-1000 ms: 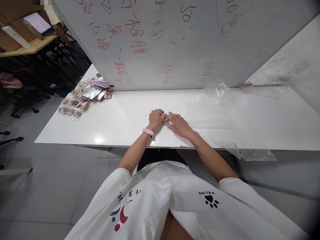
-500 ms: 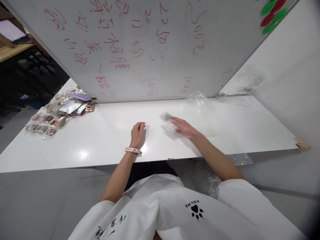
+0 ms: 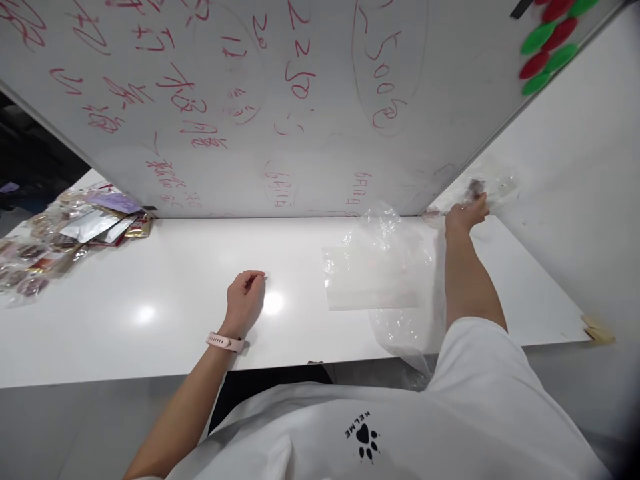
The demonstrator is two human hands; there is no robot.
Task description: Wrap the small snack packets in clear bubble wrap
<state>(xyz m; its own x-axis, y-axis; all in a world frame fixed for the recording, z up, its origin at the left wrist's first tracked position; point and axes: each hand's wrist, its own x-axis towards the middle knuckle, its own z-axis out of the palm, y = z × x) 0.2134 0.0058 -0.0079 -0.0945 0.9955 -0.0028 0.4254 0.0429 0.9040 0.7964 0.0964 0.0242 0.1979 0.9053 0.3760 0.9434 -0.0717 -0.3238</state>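
My left hand (image 3: 245, 300) rests on the white table with its fingers loosely curled and nothing seen in them. A pale pink band (image 3: 225, 342) circles that wrist. Far to the right, beyond the whiteboard's lower corner, my right hand (image 3: 466, 213) reaches in among crumpled clear plastic. At its fingertips is a small clear packet with dark contents (image 3: 476, 189), partly blurred; the fingers look closed on it. Between my hands, a flat clear plastic bag (image 3: 373, 279) lies on the table, overlapping a larger sheet of clear plastic (image 3: 400, 330) that hangs over the front edge.
A whiteboard (image 3: 320, 160) with red writing stands along the table's back. Several small packets (image 3: 45, 243) and flat pouches (image 3: 90, 223) are heaped at the left end. A wall (image 3: 580, 213) bounds the right side, with a wooden piece (image 3: 597, 330) at the table's corner.
My right hand has moved from the table's middle to the far right back, uncovering the flat bag. The view has shifted right, and my left hand stays curled on the table.
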